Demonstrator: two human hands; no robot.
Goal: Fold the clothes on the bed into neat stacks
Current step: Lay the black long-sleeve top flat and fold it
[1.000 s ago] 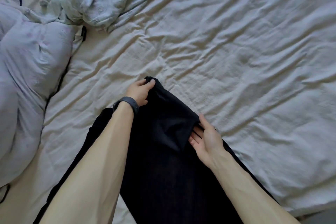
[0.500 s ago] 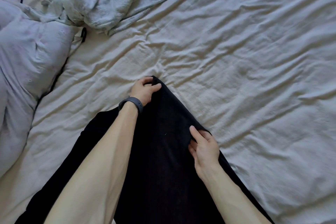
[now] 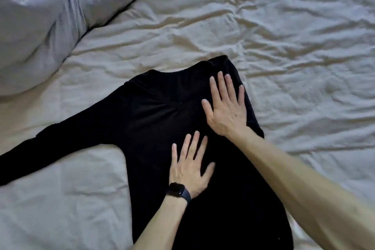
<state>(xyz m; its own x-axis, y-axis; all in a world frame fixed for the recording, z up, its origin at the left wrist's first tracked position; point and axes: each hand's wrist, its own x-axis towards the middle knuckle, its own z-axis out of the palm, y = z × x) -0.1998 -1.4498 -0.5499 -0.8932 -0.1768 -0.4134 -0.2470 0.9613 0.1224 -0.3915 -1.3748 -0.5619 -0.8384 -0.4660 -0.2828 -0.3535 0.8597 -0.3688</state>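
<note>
Rumpled sheet [image 3: 284, 46]; black top [image 3: 154, 111] lengthwise, collar [image 3: 182, 71] away

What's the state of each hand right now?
Left hand: open, fingers spread flat on the black garment.
Right hand: open, flat on the same garment, nearer its collar.

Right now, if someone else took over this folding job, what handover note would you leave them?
Left hand: open, flat on the body of the black top. Right hand: open, flat on its right edge, near the neck.
The top lies spread on the bed sheet; one sleeve stretches out leftward.
Done: top laid flat; other sleeve unseen, seemingly folded in.
Left: fold the outstretched sleeve in, fold the body, stack it. No stack in view.
</note>
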